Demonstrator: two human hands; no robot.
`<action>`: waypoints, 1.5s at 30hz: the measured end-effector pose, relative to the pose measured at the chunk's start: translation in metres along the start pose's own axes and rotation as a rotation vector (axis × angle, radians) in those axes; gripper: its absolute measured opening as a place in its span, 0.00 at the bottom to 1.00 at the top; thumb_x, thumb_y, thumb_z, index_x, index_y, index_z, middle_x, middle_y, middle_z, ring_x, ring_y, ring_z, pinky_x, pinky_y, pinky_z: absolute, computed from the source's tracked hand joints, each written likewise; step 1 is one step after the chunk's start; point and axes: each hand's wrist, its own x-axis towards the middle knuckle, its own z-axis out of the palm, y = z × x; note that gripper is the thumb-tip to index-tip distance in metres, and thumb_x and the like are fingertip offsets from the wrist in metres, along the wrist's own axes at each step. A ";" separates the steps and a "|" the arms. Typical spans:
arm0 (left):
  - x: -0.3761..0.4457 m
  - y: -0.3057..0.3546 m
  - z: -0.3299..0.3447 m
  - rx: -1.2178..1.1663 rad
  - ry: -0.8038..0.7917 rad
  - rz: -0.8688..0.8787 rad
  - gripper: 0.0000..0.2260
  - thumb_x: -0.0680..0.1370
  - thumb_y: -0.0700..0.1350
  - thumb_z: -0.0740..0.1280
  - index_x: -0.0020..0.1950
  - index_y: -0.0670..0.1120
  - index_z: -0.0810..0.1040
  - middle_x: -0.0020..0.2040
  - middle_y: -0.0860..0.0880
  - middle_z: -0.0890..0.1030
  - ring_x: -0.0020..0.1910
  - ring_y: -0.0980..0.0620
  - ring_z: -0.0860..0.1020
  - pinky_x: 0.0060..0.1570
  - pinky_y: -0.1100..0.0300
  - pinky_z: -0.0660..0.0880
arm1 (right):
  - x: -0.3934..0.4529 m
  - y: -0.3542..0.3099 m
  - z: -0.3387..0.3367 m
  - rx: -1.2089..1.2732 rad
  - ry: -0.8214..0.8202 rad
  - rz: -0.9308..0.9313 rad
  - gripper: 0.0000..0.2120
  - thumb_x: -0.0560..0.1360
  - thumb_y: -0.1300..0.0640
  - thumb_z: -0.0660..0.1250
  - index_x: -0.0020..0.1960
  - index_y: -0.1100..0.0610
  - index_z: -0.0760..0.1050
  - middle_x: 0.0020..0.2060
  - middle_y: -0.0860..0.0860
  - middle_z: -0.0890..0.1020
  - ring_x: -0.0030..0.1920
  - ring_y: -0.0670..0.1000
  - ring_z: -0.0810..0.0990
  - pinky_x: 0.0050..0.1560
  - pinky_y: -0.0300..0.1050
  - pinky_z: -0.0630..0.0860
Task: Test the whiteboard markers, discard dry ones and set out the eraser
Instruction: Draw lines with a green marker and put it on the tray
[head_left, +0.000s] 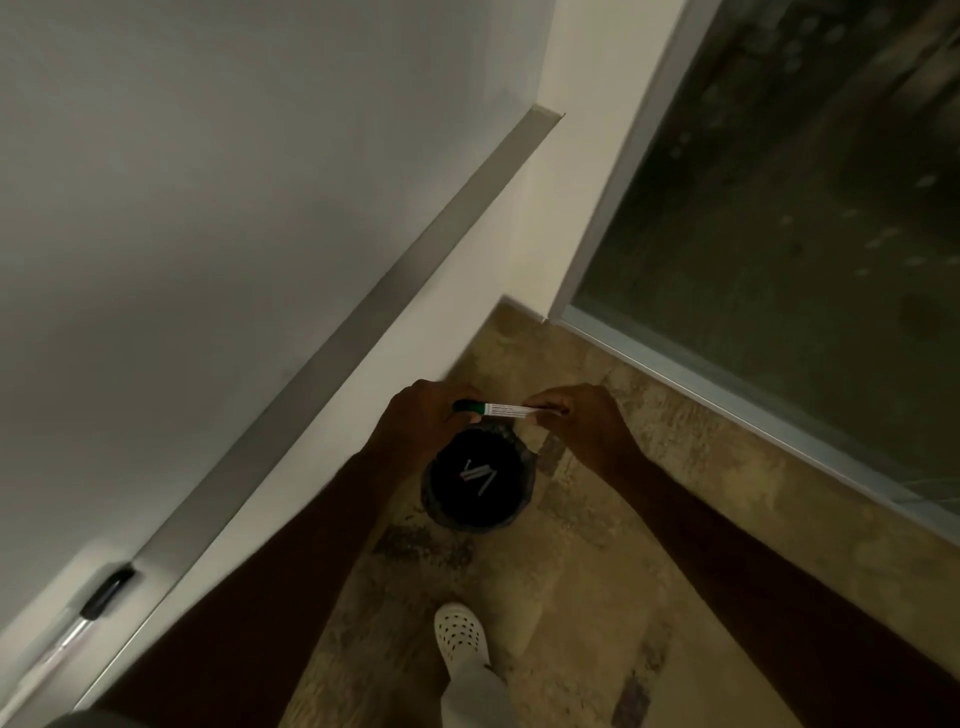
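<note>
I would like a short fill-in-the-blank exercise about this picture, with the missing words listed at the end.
1. Both hands hold one marker whose cap is ____ in colour.
2. The left hand grips the ____ end of the marker; the right hand pinches the other end.
3. Directly below the marker stands a black ____ on the floor.

Missing words: green; capped; bin

A white perforated clog (460, 632) stands on the mottled tan floor (597, 571), a grey trouser leg (475, 693) above it. To the right a metal-framed glass door (779, 208) meets the cream wall (524, 244).
</note>
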 end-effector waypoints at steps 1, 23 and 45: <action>0.001 -0.004 0.003 -0.011 0.005 0.002 0.17 0.75 0.62 0.61 0.59 0.59 0.80 0.48 0.52 0.85 0.46 0.50 0.83 0.48 0.47 0.81 | 0.002 0.002 0.003 0.002 -0.001 0.004 0.07 0.76 0.58 0.72 0.52 0.51 0.86 0.40 0.45 0.87 0.34 0.36 0.79 0.36 0.30 0.70; 0.019 -0.085 0.090 0.226 0.057 0.027 0.41 0.79 0.56 0.68 0.82 0.42 0.49 0.82 0.42 0.48 0.81 0.43 0.44 0.78 0.46 0.41 | 0.009 0.062 0.065 -0.306 0.002 0.132 0.32 0.82 0.48 0.62 0.80 0.58 0.55 0.80 0.55 0.57 0.81 0.55 0.51 0.79 0.51 0.48; -0.067 -0.015 -0.068 0.462 0.403 -0.074 0.39 0.81 0.66 0.46 0.81 0.39 0.46 0.82 0.39 0.44 0.81 0.41 0.43 0.79 0.43 0.45 | 0.048 -0.129 0.016 -0.601 0.212 -0.295 0.38 0.81 0.34 0.43 0.81 0.61 0.52 0.81 0.58 0.51 0.81 0.58 0.47 0.79 0.58 0.43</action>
